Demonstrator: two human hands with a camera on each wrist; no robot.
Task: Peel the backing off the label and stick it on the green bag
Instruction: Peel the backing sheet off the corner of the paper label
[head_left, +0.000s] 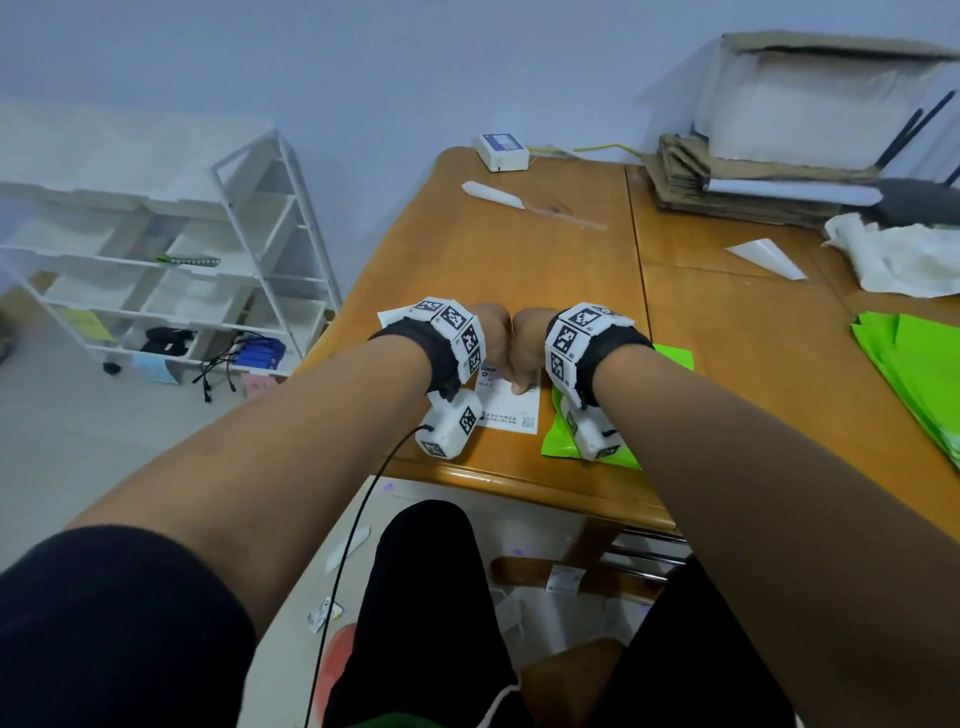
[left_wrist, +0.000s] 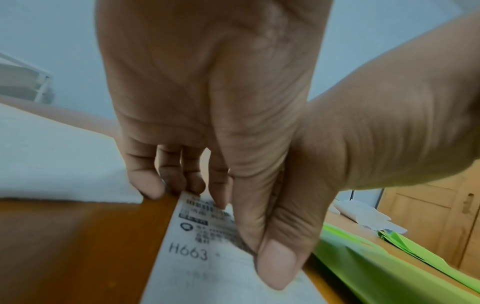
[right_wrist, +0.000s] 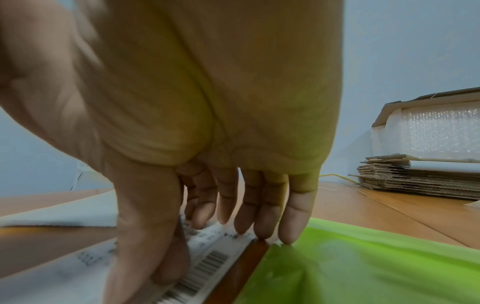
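Pinching label (head_left: 511, 405) beside green bag (head_left: 558, 441), both hands (head_left: 493, 338).

A white shelving rack (head_left: 171, 249) stood at left of frame. Flattened cardboard (head_left: 727, 192) lay upper right on the wooden table (head_left: 519, 260), a small white device (head_left: 503, 150) at top centre.

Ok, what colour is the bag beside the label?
Bright green bag, plain with no print visible; the right wrist view shows it best.

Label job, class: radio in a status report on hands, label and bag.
Both hands, left and right, pinching the white printed paper label on the wooden table. Flat green plastic bag beside it, unlabelled. Backing state unclear. Nothing blocking.
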